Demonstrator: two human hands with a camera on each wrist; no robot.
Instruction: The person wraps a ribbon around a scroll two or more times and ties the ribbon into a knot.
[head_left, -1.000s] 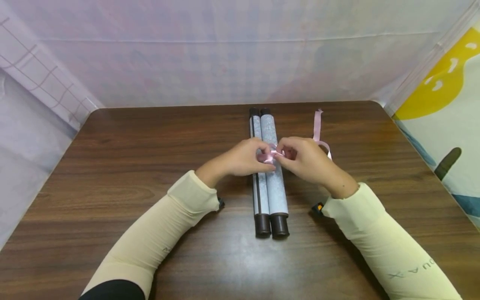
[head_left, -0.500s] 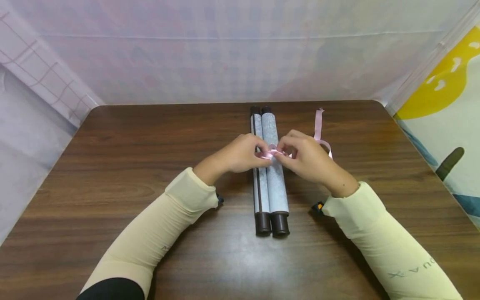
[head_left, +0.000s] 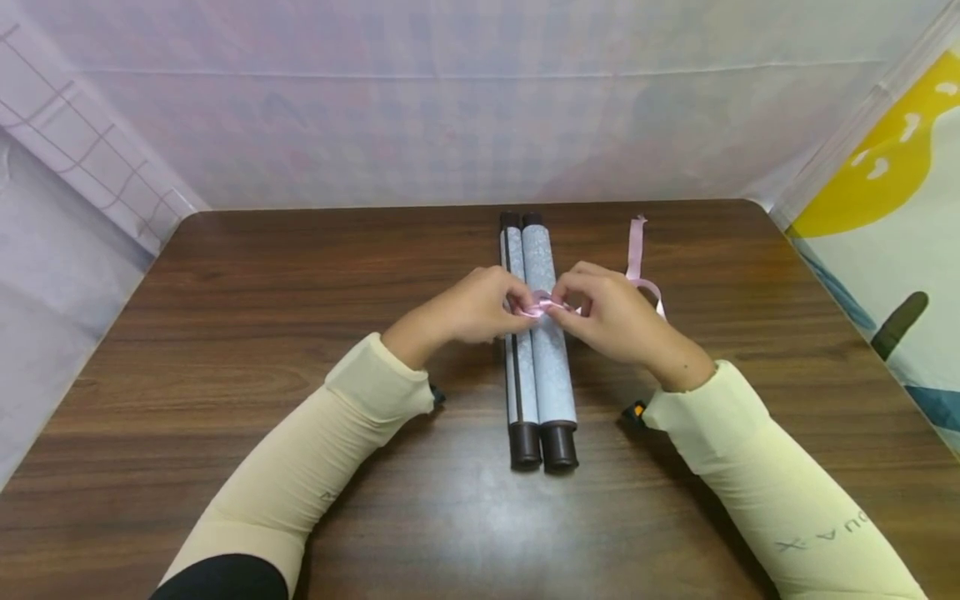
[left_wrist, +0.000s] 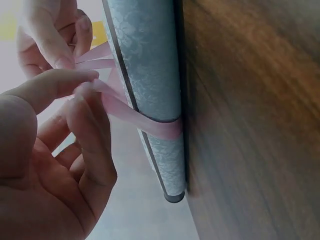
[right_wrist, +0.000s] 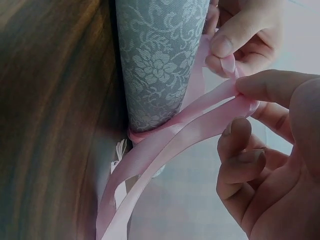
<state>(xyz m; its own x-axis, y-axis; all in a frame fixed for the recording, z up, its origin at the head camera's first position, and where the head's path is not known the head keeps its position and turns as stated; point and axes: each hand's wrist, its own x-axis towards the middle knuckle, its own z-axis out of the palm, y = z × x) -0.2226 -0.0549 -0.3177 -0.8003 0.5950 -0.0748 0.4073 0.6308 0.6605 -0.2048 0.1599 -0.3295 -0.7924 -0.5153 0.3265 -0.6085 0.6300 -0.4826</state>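
Note:
Two rolled scrolls lie side by side in the head view, a slimmer left scroll (head_left: 522,379) and a thicker right scroll (head_left: 553,375), both pale grey-blue with dark end knobs. A pink satin ribbon (left_wrist: 145,123) wraps around them in the left wrist view. Above the scrolls, my left hand (head_left: 480,307) pinches the ribbon between thumb and forefinger. Close beside it my right hand (head_left: 617,317) pinches another part of the ribbon. Loose ribbon lengths (right_wrist: 157,152) run down from the right fingertips toward the table in the right wrist view.
A loose ribbon tail (head_left: 635,250) trails on the brown wooden table (head_left: 300,292), right of the scrolls. A pale tassel (right_wrist: 120,150) shows beside the scroll in the right wrist view. A curtain (head_left: 450,108) hangs along the table's far edge.
The left hand's fingertips have drawn slightly left and closed in on the ribbon, which now shows narrower between the hands. The right hand and the scrolls stay nearly in place.

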